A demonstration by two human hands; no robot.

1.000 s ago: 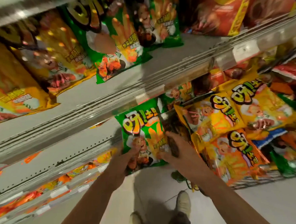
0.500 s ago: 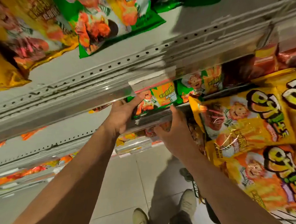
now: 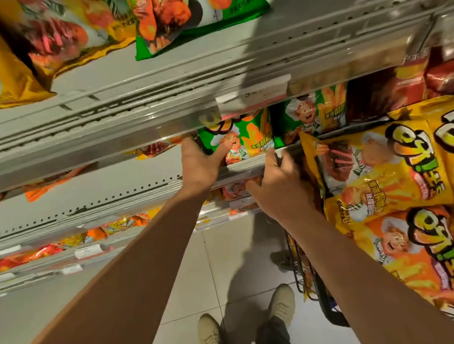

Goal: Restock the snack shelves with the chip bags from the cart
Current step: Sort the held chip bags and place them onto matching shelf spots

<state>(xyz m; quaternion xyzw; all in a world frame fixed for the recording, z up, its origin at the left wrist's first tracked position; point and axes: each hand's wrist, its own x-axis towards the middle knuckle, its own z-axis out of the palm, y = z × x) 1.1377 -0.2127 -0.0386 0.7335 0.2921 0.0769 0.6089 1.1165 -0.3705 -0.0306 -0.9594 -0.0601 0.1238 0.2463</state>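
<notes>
A green chip bag (image 3: 241, 137) stands on the middle shelf (image 3: 142, 173), just under the upper shelf's front rail. My left hand (image 3: 199, 162) grips its left side, thumb across the front. My right hand (image 3: 279, 185) is at the shelf edge by the bag's lower right corner; its fingertips touch the corner, and whether they hold the bag is unclear. A second green bag (image 3: 315, 114) stands to the right on the same shelf. The cart (image 3: 316, 293) at lower right is piled with yellow bags (image 3: 378, 169) and orange bags (image 3: 414, 254).
The upper shelf (image 3: 215, 64) holds yellow and green bags lying flat. Lower shelves at left carry orange packets behind price rails. Dark red bags (image 3: 405, 88) fill the shelf at right. Tiled floor and my shoes (image 3: 210, 333) are below.
The view has shifted slightly. The green bag now stands further in on the middle shelf. My right hand has slid to its lower right corner at the shelf edge.
</notes>
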